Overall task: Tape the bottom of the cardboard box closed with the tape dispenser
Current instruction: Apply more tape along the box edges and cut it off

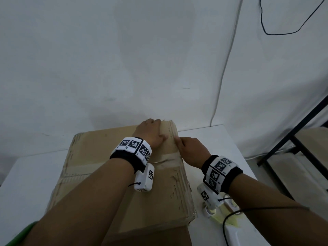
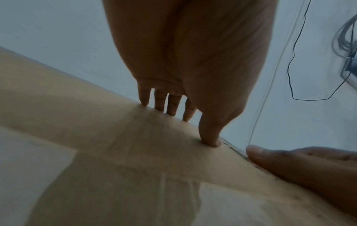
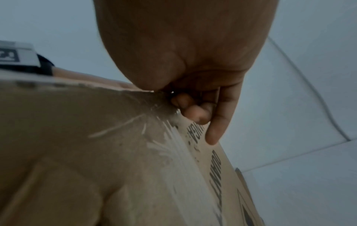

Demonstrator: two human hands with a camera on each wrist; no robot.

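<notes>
Nearest you, your two forearms reach out over the cardboard box (image 1: 110, 174), which lies on the white table (image 1: 26, 174) with its taped bottom face turned up. Going left to right: your left hand (image 1: 150, 131) lies on the far right part of that face, fingers (image 2: 160, 100) fairly straight and a little apart, their tips and the thumb pressing down near the far edge. Just beside it, your right hand (image 1: 190, 150) sits at the box's right edge, thumb on top and the other fingers (image 3: 195, 112) curled down against the printed side wall (whether they pinch a tape end there, the views don't show). A strip of clear tape (image 1: 166, 160) already crosses the top face and wraps over that right edge, wrinkled where it folds.

The tape dispenser (image 1: 215, 207) looks to be the white piece on the table to the right of the box, close under your right wrist and partly hidden by it. So your right hand is the nearer one: the dispenser lies back toward you and down from those fingers, beside the box's right wall. The left hand is well placed to hold the flaps flat meanwhile.
</notes>
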